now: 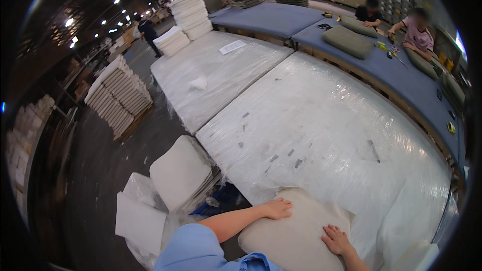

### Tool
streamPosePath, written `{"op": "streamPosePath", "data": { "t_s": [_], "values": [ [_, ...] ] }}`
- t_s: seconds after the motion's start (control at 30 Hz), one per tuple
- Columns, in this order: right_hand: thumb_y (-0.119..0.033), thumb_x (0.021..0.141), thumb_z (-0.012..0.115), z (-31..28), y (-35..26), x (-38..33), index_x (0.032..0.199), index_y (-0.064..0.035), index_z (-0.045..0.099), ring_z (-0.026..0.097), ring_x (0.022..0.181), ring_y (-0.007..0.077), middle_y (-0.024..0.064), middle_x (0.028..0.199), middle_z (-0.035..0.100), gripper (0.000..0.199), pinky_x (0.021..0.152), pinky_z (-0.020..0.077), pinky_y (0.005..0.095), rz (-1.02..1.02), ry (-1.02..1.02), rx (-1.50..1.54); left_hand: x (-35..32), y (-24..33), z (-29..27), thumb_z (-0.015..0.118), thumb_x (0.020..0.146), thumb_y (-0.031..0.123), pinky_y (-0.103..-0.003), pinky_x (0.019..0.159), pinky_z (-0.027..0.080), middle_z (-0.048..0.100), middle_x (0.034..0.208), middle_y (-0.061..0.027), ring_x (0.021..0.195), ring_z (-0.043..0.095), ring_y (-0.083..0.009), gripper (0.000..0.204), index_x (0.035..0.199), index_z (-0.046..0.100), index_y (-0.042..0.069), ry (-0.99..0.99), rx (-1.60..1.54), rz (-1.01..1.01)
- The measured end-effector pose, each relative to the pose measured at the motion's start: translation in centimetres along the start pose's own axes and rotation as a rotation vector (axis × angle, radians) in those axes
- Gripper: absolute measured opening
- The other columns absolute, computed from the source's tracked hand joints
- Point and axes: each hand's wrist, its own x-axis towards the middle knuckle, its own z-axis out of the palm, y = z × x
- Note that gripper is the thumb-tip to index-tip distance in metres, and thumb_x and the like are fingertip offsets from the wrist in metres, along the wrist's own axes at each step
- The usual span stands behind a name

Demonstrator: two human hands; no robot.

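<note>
A beige cushion (296,226) with a fabric-like surface lies flat at the near edge of a plastic-wrapped table (321,115), close against my body. My left hand (277,209) rests on its upper left part, palm down with fingers stretched out. On its right side lies my right hand (336,240), fingers spread and flat. Neither hand grips anything. My body hides the cushion's lower edge.
Left of the table stands a stack of pale cushion pieces (182,170), beside a white sheet (140,220) and clear plastic. Farther left is a pallet stack (119,95). People sit at a blue table (361,45) holding green cushions (347,41). White stacks (191,15) stand behind.
</note>
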Motion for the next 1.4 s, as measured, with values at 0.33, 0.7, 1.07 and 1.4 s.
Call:
{"op": "streamPosePath", "data": {
  "t_s": [0.33, 0.7, 1.07, 1.4],
  "values": [
    [-0.047, 0.105, 0.047, -1.4, 0.8, 6.4, 0.154, -0.0117, 0.049, 0.033, 0.152, 0.0365, 0.0171, 0.162, 0.041, 0.061, 0.123, 0.0270, 0.0510, -0.087, 0.035, 0.044, 2.7, -1.1, -0.1, 0.049, 0.103, 0.049, -0.046, 0.119, 0.036, 0.044, 0.161, -0.0135, 0.148, 0.040, -0.0366, 0.065, 0.151, 0.050, 0.006, 0.135, -0.128, -0.029],
    [-0.019, 0.106, 0.053, -0.9, 7.9, 2.7, 0.127, 0.0066, 0.067, 0.066, 0.116, 0.0324, 0.0203, 0.127, 0.069, 0.036, 0.115, 0.0412, 0.0452, -0.075, 0.352, 0.878, -4.3, -2.1, 0.4, 0.058, 0.103, 0.042, -0.037, 0.112, 0.043, 0.066, 0.141, -0.0139, 0.133, 0.059, -0.0282, 0.049, 0.137, 0.067, 0.008, 0.358, -0.668, -0.033],
    [-0.035, 0.110, 0.048, 1.6, -0.9, -15.9, 0.140, 0.0077, 0.056, 0.055, 0.133, 0.0334, 0.0252, 0.142, 0.059, 0.054, 0.114, 0.0412, 0.0456, 0.044, 0.724, 0.791, -12.2, 4.6, 1.2, 0.063, 0.098, 0.040, -0.030, 0.093, 0.049, 0.073, 0.117, -0.0065, 0.104, 0.065, -0.0168, 0.045, 0.125, 0.074, 0.006, 0.693, -1.737, -0.197],
    [-0.028, 0.107, 0.055, -5.7, 0.2, -8.0, 0.108, 0.0109, 0.073, 0.069, 0.093, 0.0291, 0.0205, 0.101, 0.074, 0.042, 0.086, 0.0565, 0.0415, -0.235, 1.284, 0.874, -6.8, 5.8, -7.3, 0.053, 0.104, 0.040, -0.030, 0.086, 0.049, 0.074, 0.100, -0.0073, 0.088, 0.065, -0.0153, 0.042, 0.111, 0.075, 0.005, 0.972, -1.541, 0.051]
  ]
}}
